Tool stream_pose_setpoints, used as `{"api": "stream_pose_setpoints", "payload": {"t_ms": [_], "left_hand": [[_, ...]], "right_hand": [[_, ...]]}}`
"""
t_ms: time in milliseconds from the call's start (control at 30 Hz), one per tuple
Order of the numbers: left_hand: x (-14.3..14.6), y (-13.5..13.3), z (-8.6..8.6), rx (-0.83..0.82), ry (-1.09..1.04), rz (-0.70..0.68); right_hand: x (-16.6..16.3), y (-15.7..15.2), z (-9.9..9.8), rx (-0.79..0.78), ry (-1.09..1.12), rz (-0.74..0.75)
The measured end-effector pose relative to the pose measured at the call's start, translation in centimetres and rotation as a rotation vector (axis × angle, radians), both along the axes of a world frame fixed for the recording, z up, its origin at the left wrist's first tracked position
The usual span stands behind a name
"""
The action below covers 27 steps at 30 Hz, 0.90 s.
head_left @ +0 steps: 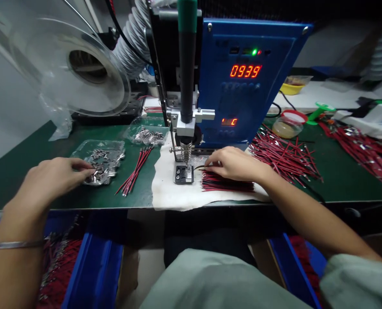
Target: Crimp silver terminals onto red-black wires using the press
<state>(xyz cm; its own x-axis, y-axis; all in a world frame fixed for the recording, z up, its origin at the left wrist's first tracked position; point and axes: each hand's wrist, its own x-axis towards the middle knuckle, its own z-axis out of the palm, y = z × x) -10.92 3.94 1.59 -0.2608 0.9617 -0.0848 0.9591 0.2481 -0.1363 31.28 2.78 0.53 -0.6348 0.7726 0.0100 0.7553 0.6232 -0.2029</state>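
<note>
My left hand (62, 177) reaches to a clear plastic tray (115, 148) of small metal connectors (101, 156). Its thumb and forefinger are pinched at the near edge of the pile; what sits between the tips is hidden. With closed fingers, my right hand (234, 164) holds a thin wire (197, 167) whose end points left towards a small black fixture (179, 175). Below that hand lies a row of red and black wires (226, 183). Directly above the fixture stands the soldering machine's tip with a spring coil (186, 151).
A blue control box (232, 101) with lit digits rises behind my right hand. Another connector tray (148, 133) and a small wire bundle (135, 169) lie left of the white cloth (165, 195). A large wire pile (284, 156) lies right. Blue bins (92, 266) stand below the table edge.
</note>
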Motion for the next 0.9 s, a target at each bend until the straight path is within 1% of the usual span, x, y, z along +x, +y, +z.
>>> {"api": "stream_pose_setpoints", "payload": {"t_ms": [167,333,433,567,633,700,800,867,900], "left_hand": [[-0.7,0.4,-0.5,-0.021,-0.041,0.003],[-0.1,0.7,-0.3,0.016,-0.06,-0.05],[-0.1,1.0,-0.3,0.008,-0.062,-0.068],[-0.3,1.5,-0.4,-0.053,-0.066,-0.074],[-0.2,1.5,-0.3,-0.039,-0.073,-0.061],[0.2,1.0,0.1,0.045,-0.069,-0.041],[1.7,-0.7,0.6,0.259,-0.131,-0.018],[3.5,-2.3,0.6,0.439,-0.285,-0.044],[4.7,-3.2,0.3,0.552,-0.408,-0.082]], "right_hand": [[-1.0,1.0,0.1,-0.047,-0.067,0.036],[-1.6,1.5,0.2,0.004,-0.145,0.081],[-1.8,1.5,0.5,0.017,-0.183,0.112],[-1.7,1.5,0.8,-0.013,-0.186,0.131],[-1.6,1.5,0.7,-0.02,-0.166,0.119],[-1.5,1.5,0.6,-0.028,-0.14,0.111],[-1.4,1.5,0.4,-0.049,-0.093,0.114],[-1.3,1.6,0.3,-0.062,-0.062,0.116],[-1.3,1.6,0.3,-0.071,-0.047,0.115]]}}
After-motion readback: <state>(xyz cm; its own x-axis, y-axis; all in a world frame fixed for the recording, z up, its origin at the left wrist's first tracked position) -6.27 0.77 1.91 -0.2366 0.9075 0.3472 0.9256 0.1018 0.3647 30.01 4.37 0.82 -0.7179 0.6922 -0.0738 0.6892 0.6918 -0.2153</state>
